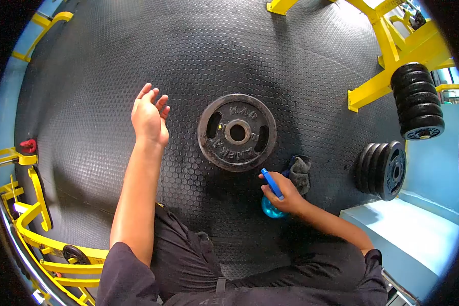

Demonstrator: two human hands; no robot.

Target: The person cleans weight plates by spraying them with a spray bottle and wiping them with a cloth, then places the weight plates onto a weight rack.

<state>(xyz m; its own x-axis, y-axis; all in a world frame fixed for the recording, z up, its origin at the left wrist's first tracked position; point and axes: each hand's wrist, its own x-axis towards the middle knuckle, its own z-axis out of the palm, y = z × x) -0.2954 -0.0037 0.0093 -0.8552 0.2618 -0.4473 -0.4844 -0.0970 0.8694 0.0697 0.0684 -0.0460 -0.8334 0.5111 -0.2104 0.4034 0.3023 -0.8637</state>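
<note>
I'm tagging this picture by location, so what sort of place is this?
Probably a gym: a weight plate lies on black textured flooring, and more plates show at right, near a yellow frame.

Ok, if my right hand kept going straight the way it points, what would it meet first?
Probably the near edge of the black weight plate; the blue spray bottle in your right hand would likely touch first, though height is unclear from one view.

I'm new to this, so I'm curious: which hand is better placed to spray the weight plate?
Probably the right hand: it grips the blue spray bottle, with its spray head near the weight plate. The left hand appears open and empty.
</note>
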